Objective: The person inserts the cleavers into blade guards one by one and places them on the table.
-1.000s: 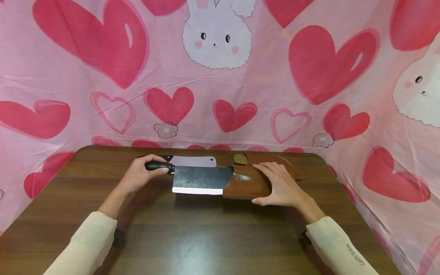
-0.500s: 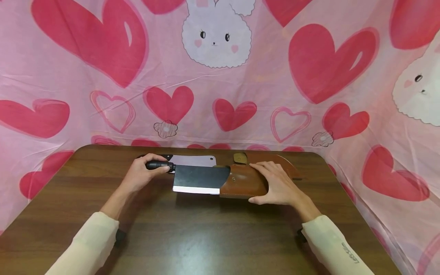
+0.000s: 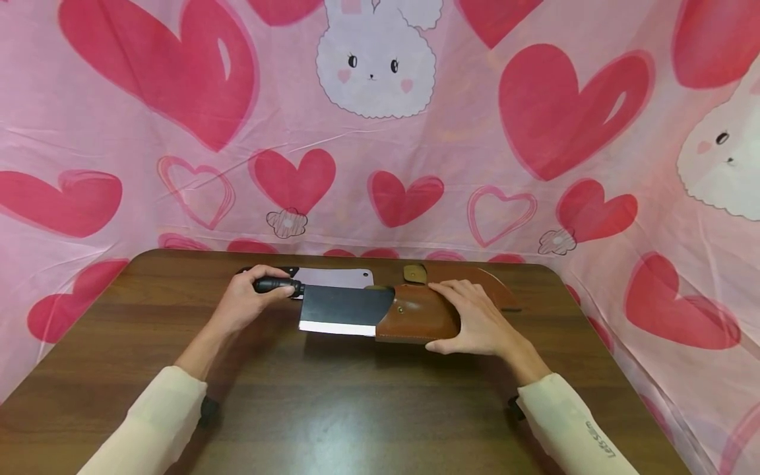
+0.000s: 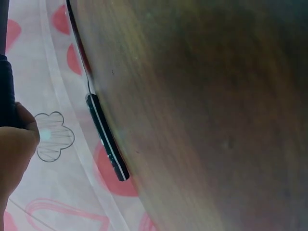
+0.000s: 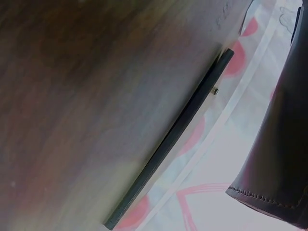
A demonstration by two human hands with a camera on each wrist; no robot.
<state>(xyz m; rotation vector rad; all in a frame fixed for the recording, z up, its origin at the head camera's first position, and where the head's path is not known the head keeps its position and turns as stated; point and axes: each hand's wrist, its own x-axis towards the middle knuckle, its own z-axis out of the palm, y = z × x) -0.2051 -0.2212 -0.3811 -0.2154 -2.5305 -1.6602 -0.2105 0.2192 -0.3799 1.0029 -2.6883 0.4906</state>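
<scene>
My left hand (image 3: 242, 305) grips the black handle (image 3: 274, 285) of a cleaver, its thumb along the near side. The cleaver's dark blade (image 3: 341, 307), with a bright cutting edge toward me, runs rightward into a brown leather sheath (image 3: 418, 315). Around the sheath's closed right end, my right hand (image 3: 479, 320) holds it with thumb below and fingers above. The blade's far part is hidden inside the leather. In the left wrist view the handle (image 4: 6, 91) shows at the left edge; the stitched sheath (image 5: 284, 159) fills the right side of the right wrist view.
Behind the held cleaver lies a second cleaver with a pale blade (image 3: 335, 278) and a black handle (image 4: 108, 137). A second brown sheath (image 3: 475, 276) with a snap tab (image 3: 415, 274) lies at the back right. The wooden table (image 3: 332, 409) meets a pink heart-patterned cloth (image 3: 380, 145).
The sheath and my right hand have moved left along the blade, so less of the blade shows. My left hand has stayed nearly in place on the handle.
</scene>
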